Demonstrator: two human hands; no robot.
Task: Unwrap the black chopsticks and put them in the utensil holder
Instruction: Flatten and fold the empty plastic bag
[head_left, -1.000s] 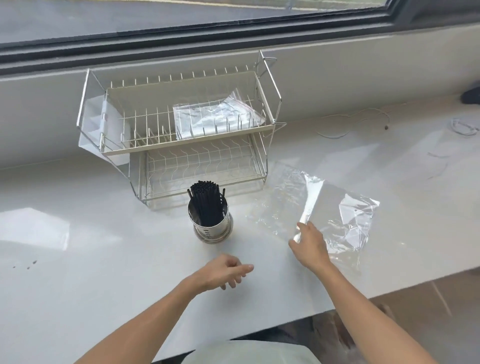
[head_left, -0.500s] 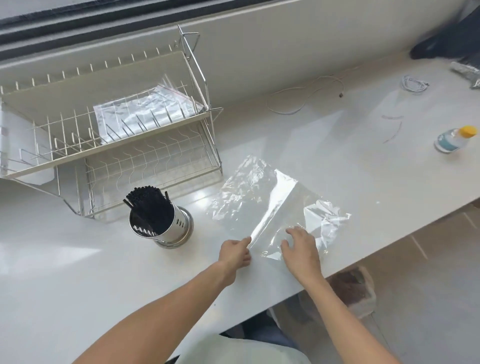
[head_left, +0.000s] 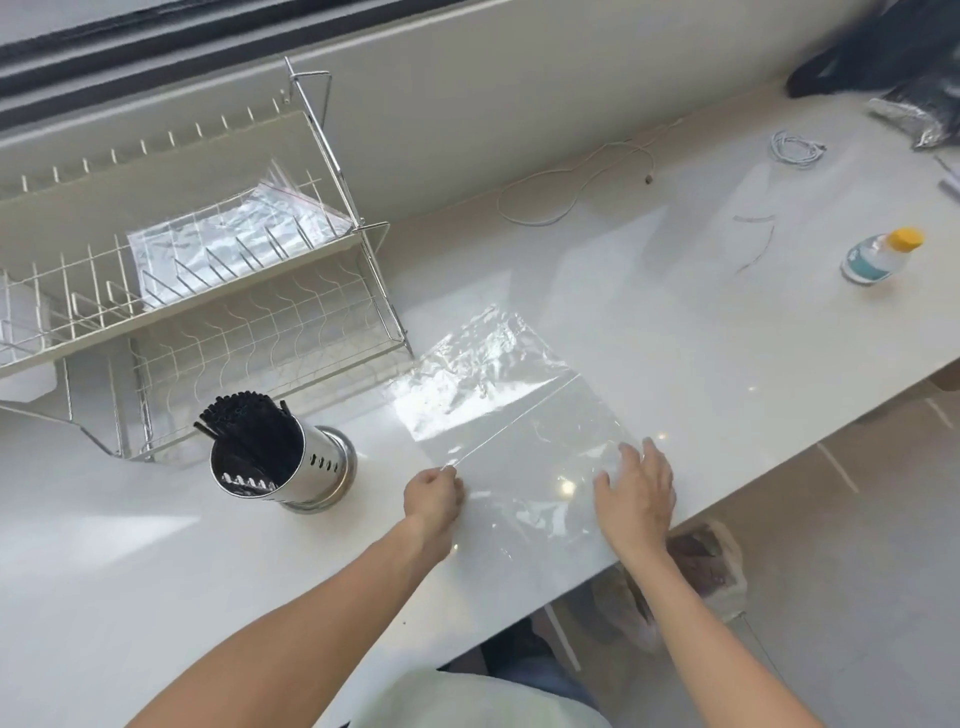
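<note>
Black chopsticks (head_left: 249, 436) stand bundled in the utensil holder (head_left: 301, 467) on the desk (head_left: 156, 545). Left hand (head_left: 434, 493) pinches the clear wrapper (head_left: 509, 410) edge; right hand (head_left: 636, 496) flat on it, fingers spread.

No text, brand, number or sign can be read anywhere in the frame. The only thing that carries a label is the small bottle (head_left: 878, 256) with a yellow cap at the right edge: it has a blue-green patch on its side, but any print there is too small and blurred to make out.
</note>
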